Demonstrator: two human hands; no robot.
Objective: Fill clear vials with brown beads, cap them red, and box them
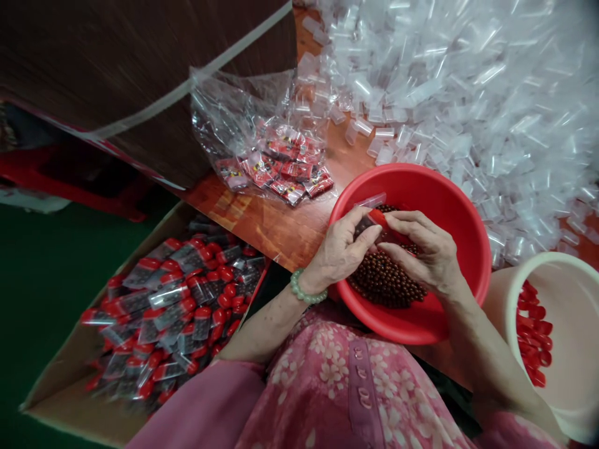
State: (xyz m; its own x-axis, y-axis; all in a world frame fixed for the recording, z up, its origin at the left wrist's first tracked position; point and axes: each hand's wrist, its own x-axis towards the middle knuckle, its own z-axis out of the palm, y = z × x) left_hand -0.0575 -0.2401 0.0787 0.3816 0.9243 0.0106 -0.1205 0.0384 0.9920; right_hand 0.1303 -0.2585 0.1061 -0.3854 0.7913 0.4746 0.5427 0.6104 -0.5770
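Note:
My left hand (340, 246), with a green bead bracelet at the wrist, is closed round a small clear container (365, 226) of dark contents. A red cap (378, 218) sits at the container's end facing my right hand (423, 249), whose thumb and fingers are at that cap. Both hands are over a red basin (461, 212), which holds many small brown beads (390, 280). Behind my fingers a clear tube (373, 200) lies inside the basin near its back left rim.
A large heap of clear tubes (449, 93) covers the back right. Red packets (285, 165) lie in a plastic bag at the back. Capped containers fill a cardboard box (60, 380) at left. Red caps (533, 337) lie in a white bucket (575, 349) at right.

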